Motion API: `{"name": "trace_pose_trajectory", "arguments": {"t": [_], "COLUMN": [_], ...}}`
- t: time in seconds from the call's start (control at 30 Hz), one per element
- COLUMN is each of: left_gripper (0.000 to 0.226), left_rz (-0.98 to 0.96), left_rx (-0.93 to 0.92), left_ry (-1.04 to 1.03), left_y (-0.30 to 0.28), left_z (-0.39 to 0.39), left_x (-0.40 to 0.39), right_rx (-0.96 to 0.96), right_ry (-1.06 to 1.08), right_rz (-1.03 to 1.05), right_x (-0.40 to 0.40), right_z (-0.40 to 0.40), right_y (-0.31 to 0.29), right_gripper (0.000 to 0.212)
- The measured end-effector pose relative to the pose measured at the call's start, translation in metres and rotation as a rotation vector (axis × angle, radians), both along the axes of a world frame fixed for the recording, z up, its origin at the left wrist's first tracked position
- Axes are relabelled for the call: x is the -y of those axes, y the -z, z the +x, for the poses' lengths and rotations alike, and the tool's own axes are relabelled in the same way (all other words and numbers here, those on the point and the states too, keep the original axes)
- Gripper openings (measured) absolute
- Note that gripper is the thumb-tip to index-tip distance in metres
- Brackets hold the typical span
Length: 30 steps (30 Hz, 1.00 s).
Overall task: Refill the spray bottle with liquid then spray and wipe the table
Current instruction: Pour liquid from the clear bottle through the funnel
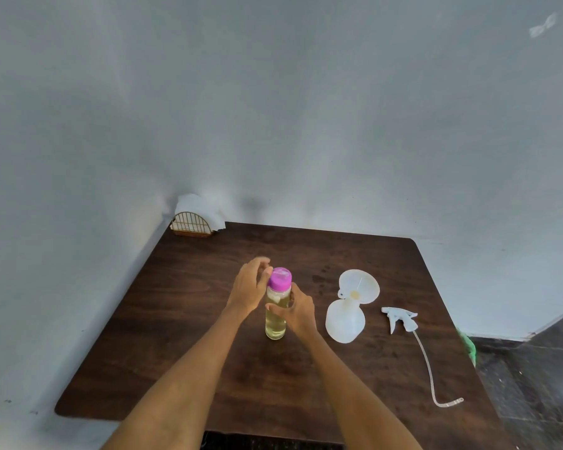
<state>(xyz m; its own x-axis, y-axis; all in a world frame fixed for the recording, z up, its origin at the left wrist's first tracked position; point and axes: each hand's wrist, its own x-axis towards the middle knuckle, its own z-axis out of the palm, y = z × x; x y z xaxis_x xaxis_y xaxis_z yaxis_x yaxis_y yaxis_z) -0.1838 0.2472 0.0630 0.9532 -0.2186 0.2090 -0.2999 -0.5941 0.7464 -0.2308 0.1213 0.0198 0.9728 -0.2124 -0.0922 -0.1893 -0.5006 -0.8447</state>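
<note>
Head view: two hands [273, 295], one seemingly capped bottle [276, 319].

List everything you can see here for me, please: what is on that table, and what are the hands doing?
table: one, dark brown wood, set in the corner against the grey walls
napkin holder: one, gold wire with white napkins, far left corner of the table
bottle: one, clear with yellowish liquid, upright mid-table
cap: one, pink, on the bottle
spray bottle: one, white, no top, right of the bottle
funnel: one, white, in the spray bottle's neck
spray head: one, white with a long tube, lying on the table at the right
left hand: one, fingers at the cap
right hand: one, grips the bottle
</note>
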Motion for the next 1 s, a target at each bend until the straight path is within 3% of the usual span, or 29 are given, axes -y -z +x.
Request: {"name": "trace_pose_trajectory", "arguments": {"t": [0.13, 0.2, 0.33, 0.43, 0.57, 0.7, 0.83, 1.0], "left_gripper": [0.047, 0.039, 0.013, 0.013, 0.056, 0.082, 0.081, 0.081], "left_rz": [-0.183, -0.194, -0.408, -0.356, -0.194, -0.183, -0.132, -0.040], "left_rx": [-0.233, -0.245, -0.123, -0.109, -0.247, -0.381, -0.414, -0.354], "left_ry": [0.144, 0.111, -0.102, -0.167, -0.031, 0.125, 0.250, 0.190], "left_y": [-0.014, -0.010, -0.012, -0.011, -0.015, -0.025, -0.031, -0.026], "left_z": [0.002, 0.000, -0.008, -0.006, -0.004, 0.002, 0.007, 0.005], "left_x": [0.023, 0.030, 0.017, 0.000, 0.003, 0.006, 0.008, 0.014], "right_rx": [0.003, -0.010, 0.004, 0.005, 0.013, 0.016, -0.005, -0.015], "right_ry": [0.008, 0.025, 0.070, 0.089, 0.049, 0.055, 0.074, 0.061], "right_rz": [-0.009, -0.012, 0.018, 0.037, -0.009, -0.015, -0.008, -0.025], "right_x": [-0.001, -0.001, 0.006, 0.007, 0.002, 0.000, -0.001, 0.000], "right_z": [0.001, 0.003, 0.004, 0.003, 0.003, 0.003, 0.003, -0.001], "right_y": [0.001, 0.000, 0.000, 0.002, 0.003, 0.001, 0.001, -0.002], "right_gripper": [0.068, 0.068, 0.067, 0.067, 0.067, 0.064, 0.067, 0.065]}}
